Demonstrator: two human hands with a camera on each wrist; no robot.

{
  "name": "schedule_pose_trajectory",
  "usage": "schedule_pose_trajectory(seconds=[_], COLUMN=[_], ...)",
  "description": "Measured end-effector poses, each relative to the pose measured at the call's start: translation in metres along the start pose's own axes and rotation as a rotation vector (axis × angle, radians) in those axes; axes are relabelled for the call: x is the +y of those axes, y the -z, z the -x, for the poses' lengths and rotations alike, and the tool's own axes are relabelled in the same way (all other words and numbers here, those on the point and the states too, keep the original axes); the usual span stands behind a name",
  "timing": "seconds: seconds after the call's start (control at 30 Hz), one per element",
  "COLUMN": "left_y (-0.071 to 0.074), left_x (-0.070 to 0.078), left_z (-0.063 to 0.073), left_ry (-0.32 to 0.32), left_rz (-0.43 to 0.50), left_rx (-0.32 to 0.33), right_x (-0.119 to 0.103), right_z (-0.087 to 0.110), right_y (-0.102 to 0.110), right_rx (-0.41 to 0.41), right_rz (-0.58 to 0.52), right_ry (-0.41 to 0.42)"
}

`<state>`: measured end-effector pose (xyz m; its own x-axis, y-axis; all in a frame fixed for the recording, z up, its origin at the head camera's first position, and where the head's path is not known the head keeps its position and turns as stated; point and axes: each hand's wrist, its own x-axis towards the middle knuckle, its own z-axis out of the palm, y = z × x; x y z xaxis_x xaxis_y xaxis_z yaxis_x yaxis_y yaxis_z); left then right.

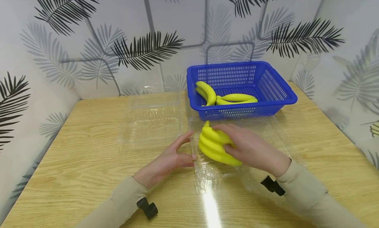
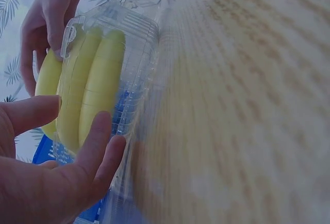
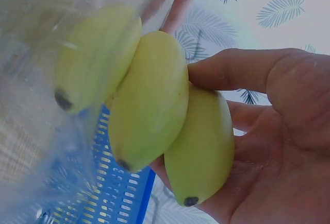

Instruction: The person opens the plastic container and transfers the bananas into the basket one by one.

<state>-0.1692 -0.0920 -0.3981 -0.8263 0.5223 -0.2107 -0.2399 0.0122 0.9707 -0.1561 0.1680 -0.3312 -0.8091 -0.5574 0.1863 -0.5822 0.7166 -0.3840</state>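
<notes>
My right hand grips a bunch of yellow bananas from its right side, thumb and fingers round it. The bunch is tilted and partly inside a clear plastic clamshell box on the table. At the box's left wall is my left hand, its fingers spread and fairly straight, touching the plastic. The left wrist view shows its fingertips against the outside of the clear wall, with bananas behind it. In the right wrist view, dark tips mark the bananas, and the clear plastic covers part of one.
Behind the box stands a blue slotted basket holding more bananas. Left of it, another clear plastic box lies opened on the wooden table. A leaf-patterned wall covering rises behind the table.
</notes>
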Motion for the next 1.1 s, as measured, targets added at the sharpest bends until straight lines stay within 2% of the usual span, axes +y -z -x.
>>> schedule_pose_trajectory(seconds=[0.37, 0.67, 0.87, 1.1], left_y=[0.0, -0.001, -0.001, -0.001], left_x=[0.0, -0.001, -0.001, 0.0], left_z=[0.0, 0.0, 0.001, 0.001], left_ry=[0.011, 0.006, 0.002, -0.003], left_rz=[0.009, 0.015, 0.02, 0.022], left_rx=[0.01, 0.009, 0.0, -0.002], right_x=[0.01, 0.02, 0.026, 0.034], right_z=[-0.005, -0.007, -0.009, -0.017], right_y=[0.013, 0.03, 0.044, 0.063], right_rx=[0.017, 0.053, 0.108, 0.21], right_rz=[-0.029, -0.032, 0.005, 0.024], right_ry=[0.071, 0.175, 0.239, 0.224])
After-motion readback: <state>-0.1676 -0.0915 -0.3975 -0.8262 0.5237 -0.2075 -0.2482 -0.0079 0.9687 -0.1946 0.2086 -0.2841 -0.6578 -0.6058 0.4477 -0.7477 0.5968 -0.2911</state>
